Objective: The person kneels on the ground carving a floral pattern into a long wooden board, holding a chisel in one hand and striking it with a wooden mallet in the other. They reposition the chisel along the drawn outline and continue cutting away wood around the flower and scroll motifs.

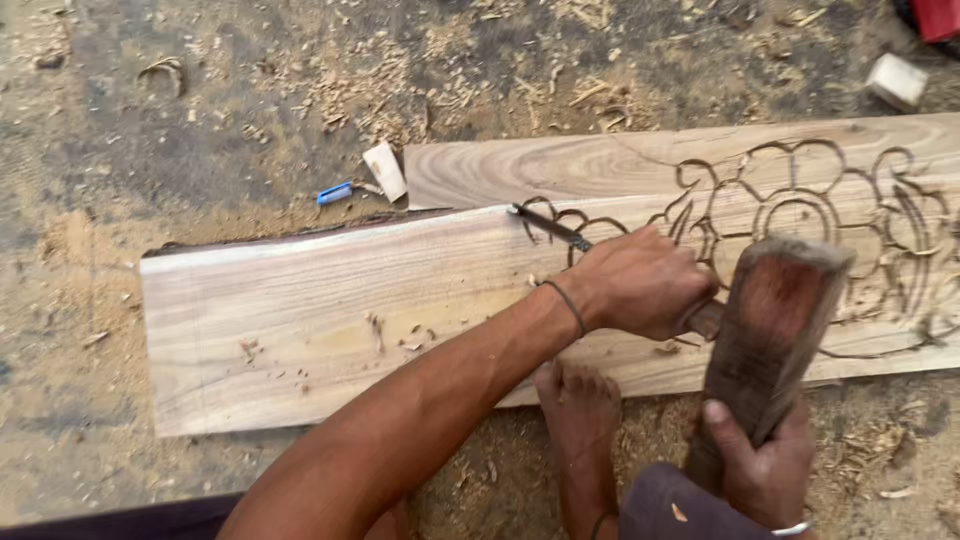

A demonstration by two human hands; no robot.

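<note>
Chisel [552,229] steel lies slanted across the upper plank, its tip at the edge of the carved scrollwork [800,215], and your left hand [640,285] is clamped around its handle, with a thin cord band on that wrist. Your right hand [765,465] is closed on the grip of a wooden mallet [770,335], whose thick reddish head stands raised just beside the left hand; a metal ring shows on one finger. The carving runs in looping, flower-like outlines over the right part of two pale planks [330,300] lying edge to edge, the nearer one bare and scattered with small chips. Your bare foot [580,410] rests against the near edge of that plank.

Past the far plank, a small blue object [334,192] lies just beside a pale wood offcut [385,170]. A light rectangular block [896,80] sits near the top right corner, and something red [938,17] shows at the very corner, too cut off to tell what it is.

The planks lie straight on the ground [150,130], sandy and dark in patches, littered with shavings and sawdust.
</note>
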